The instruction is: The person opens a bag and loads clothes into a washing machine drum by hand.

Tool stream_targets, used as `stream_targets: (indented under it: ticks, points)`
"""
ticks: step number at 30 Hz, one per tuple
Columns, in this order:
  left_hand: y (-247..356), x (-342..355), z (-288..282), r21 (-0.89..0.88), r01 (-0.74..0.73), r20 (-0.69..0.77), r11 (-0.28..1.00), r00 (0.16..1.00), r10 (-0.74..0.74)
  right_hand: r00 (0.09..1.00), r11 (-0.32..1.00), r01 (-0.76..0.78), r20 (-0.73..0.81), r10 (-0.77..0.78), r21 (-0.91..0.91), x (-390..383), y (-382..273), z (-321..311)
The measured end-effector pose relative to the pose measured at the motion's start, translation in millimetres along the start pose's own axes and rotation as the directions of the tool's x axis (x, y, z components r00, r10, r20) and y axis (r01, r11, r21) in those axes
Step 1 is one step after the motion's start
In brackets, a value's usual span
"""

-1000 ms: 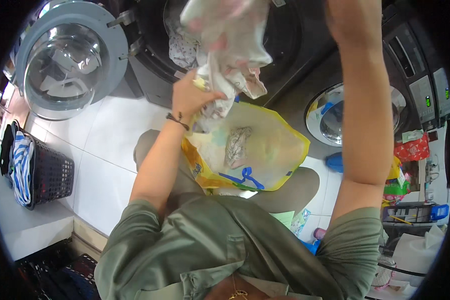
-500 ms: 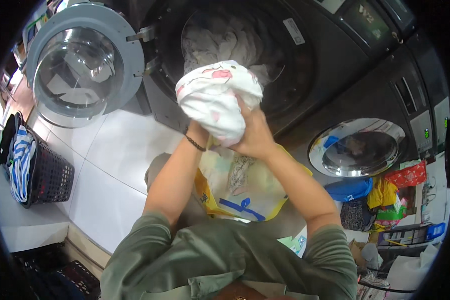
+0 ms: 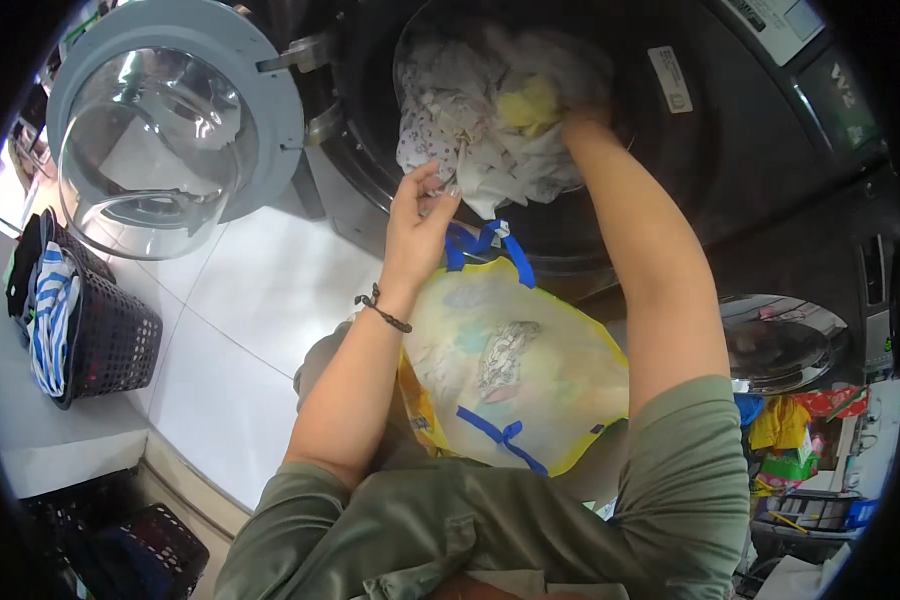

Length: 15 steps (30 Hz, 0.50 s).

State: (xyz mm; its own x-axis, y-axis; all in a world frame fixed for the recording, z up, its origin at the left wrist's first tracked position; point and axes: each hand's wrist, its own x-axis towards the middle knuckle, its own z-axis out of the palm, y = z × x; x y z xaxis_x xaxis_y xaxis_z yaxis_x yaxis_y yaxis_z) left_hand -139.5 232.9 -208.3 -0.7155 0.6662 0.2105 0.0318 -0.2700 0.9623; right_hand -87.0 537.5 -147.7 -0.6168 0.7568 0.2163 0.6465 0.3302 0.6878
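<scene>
A heap of pale laundry (image 3: 540, 165) fills the open drum of the dark washing machine (image 3: 660, 190), with a yellow cloth (image 3: 530, 106) on top. At the drum's lower left lip, my left hand (image 3: 420, 212) has thumb and fingers closed on the edge of a white cloth (image 3: 457, 165). Beside it lies a white fabric with small dark spots (image 3: 420, 145). My right hand (image 3: 582, 124) reaches deep into the drum at the heap's right side, its fingers hidden in the laundry. Below the opening sits a translucent bag (image 3: 555, 360) with yellow edging and blue ties, clothes showing through.
The round glass door (image 3: 155, 150) hangs open at the left. A dark perforated basket (image 3: 120, 335) with a striped cloth stands on the white tiles (image 3: 240, 370). Another machine's round door (image 3: 785, 345) is at the right, with coloured bags (image 3: 780, 422) below it.
The white cloth with pink prints that both hands held above the bag is no longer in them. My hands have moved forward to the drum, the right one going inside.
</scene>
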Motion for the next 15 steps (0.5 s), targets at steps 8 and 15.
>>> stream_targets:
  ticks: [8,15]
  points:
    - [-17,-1,15,0.046,-0.011,0.153,0.999,0.988,0.004,0.809,0.421,0.456,-0.168,-0.563,0.784,-188,-27,-11]
    - [-25,-22,38,0.272,-0.04,0.387,0.962,0.919,-0.071,0.229,0.533,0.379,0.481,-0.846,0.757,-341,-133,210]
